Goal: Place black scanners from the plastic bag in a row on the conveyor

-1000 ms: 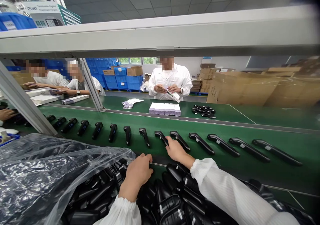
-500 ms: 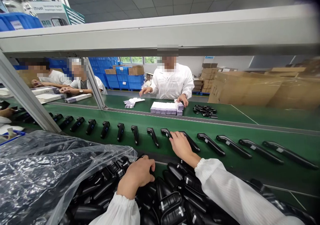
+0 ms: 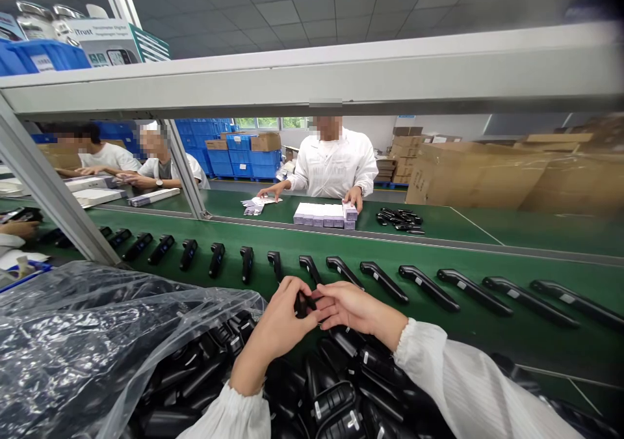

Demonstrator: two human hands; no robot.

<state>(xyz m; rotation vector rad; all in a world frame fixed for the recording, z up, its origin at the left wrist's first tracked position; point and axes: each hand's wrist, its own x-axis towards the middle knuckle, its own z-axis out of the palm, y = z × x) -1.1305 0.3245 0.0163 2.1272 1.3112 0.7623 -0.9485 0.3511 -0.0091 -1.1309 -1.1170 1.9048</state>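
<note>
Now both hands meet: left hand [image 3: 280, 325] and right hand [image 3: 348, 305] pinch black device [image 3: 303, 304] above pile [image 3: 322, 393]; plastic bag [image 3: 82, 335] left. Earlier right hand touched belt [image 3: 487, 322] row.

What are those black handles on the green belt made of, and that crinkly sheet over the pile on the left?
The black handles look like moulded plastic with a smooth, slightly glossy finish: light glints along their rounded edges. The one held between the left hand and right hand looks the same. The sheet seems to be thin clear plastic film; it wrinkles, shines and shows dark parts through it. The belt looks matte, perhaps rubbery.
</note>
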